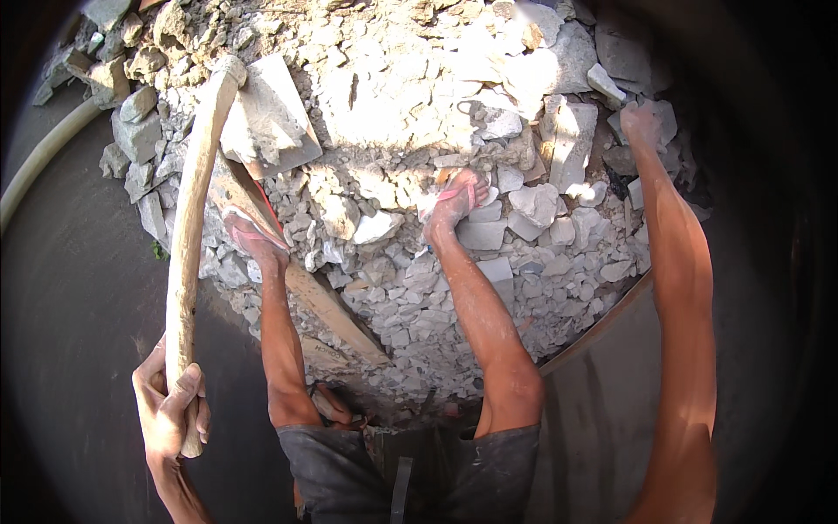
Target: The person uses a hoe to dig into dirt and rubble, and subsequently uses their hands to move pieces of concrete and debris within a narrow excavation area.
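Now | left hand (170, 410) clamped on wooden handle (194, 210) | right hand (642, 122) on rubble (393, 96), grip unclear

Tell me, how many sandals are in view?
2. The left sandal rests on a wooden plank beside the tool handle. The right sandal stands on the rubble. None seems hidden.

dark smooth floor (78, 288) carries a big heap of pale grey rubble (419, 131), broken concrete chunks w/ fine dust between. a flat slab (271, 113) lies on the heap's upper left, a wooden plank (323, 301) runs diagonally along its lower left edge. a pale hose (39, 166) curves over the floor at far left. two feet in pink sandals stand on the rubble.
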`<state>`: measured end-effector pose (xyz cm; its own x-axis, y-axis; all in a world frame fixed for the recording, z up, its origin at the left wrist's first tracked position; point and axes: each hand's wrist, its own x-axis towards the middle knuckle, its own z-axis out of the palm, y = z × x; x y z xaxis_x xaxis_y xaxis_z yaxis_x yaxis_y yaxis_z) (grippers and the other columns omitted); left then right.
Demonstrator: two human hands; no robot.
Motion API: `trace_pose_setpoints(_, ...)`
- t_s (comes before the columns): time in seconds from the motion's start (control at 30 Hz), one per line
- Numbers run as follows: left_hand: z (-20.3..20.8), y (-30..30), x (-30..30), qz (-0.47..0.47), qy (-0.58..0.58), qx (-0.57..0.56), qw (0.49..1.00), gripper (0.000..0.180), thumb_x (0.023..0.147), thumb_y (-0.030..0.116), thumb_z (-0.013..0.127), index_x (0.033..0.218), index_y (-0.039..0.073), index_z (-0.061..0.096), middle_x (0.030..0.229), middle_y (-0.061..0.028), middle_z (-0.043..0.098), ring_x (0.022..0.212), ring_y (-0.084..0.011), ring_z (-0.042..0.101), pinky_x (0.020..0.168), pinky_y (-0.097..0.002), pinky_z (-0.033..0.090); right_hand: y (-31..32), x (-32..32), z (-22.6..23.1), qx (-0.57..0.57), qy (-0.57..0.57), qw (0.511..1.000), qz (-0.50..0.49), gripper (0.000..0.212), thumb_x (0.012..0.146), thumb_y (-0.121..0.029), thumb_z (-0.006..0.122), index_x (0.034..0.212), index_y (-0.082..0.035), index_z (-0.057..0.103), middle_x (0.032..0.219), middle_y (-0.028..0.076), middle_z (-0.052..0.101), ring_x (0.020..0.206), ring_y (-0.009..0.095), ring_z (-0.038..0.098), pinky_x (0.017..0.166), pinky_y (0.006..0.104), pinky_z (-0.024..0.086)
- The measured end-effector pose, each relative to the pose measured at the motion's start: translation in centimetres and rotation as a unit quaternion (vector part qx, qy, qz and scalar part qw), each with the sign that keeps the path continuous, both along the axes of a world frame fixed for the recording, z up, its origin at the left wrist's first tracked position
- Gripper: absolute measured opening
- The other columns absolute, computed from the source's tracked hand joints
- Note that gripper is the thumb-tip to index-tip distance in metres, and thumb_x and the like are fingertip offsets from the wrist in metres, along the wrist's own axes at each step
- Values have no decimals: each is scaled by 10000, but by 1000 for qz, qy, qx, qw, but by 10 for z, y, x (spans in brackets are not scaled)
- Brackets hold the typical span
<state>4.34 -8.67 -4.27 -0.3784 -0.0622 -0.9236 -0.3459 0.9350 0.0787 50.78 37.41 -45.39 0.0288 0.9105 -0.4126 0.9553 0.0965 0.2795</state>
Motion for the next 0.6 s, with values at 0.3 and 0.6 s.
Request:
trace_pose_setpoints(0.3, 18, 39, 26, -17, 37, -6, 999, 444, 908, 120, 604, 1268, -125, 518, 633, -46, 505, 330, -102, 453, 274, -236, 376, -282, -272, 34, -130, 408, 824, 371, 479, 954, -462, 512, 1393, -277, 560, 1538, 108, 404, 1451, 374, 300, 1174, 641, 217)
trace_pose_setpoints(0.6, 4, 6, 27, 16, -1, 57, 998, 420, 935, 66, 597, 1302, -118, 512, 644, -46, 525, 344, -102, 466, 286, -249, 379, -367, -226, 85, -252, 285, 886, 266, 474, 935, -233, 559, 1407, -269, 553, 1409, 172, 528, 1370, 391, 431, 1126, 612, 312)
